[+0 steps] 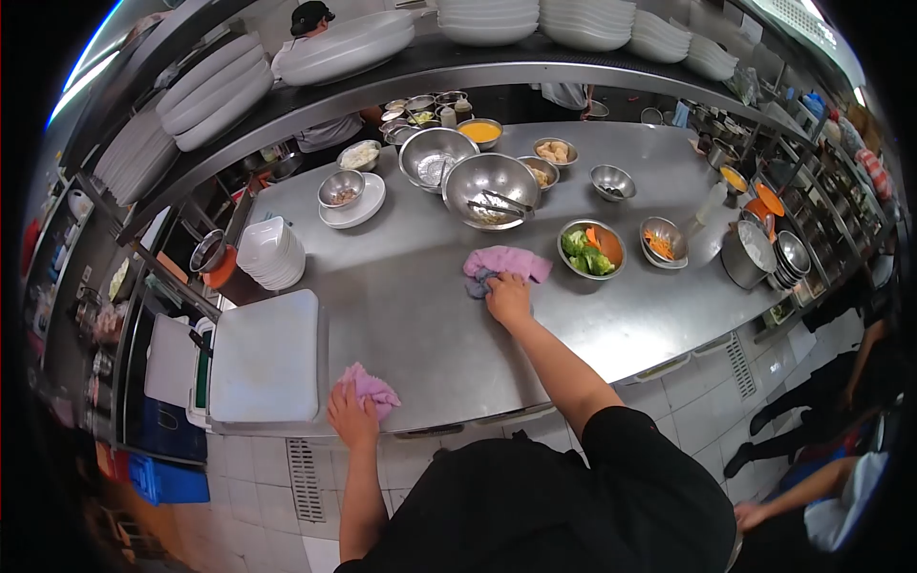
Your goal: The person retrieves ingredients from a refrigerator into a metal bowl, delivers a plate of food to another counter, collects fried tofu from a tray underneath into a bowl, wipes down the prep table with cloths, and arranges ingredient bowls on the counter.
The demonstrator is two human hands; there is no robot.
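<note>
My left hand [353,416] is at the table's front edge, its fingers closed on a crumpled pink cloth [375,390]. Farther forward, my right hand [509,298] presses down on the steel tabletop [420,325], its fingers gathered over a grey-blue cloth [475,285]. A second pink cloth [516,262] lies bunched against that grey-blue one, just beyond my fingers. To the right of it stands a steel bowl of broccoli and carrot [590,252]. Behind the cloths, tongs [501,202] rest in a large steel bowl [478,181].
A white cutting board [265,358] lies at the left, with stacked white dishes [270,250] behind it. A bowl of carrot strips [662,243] and a steel pot [745,256] stand at the right. Plates fill the overhead shelf [478,74]. People stand at the lower right.
</note>
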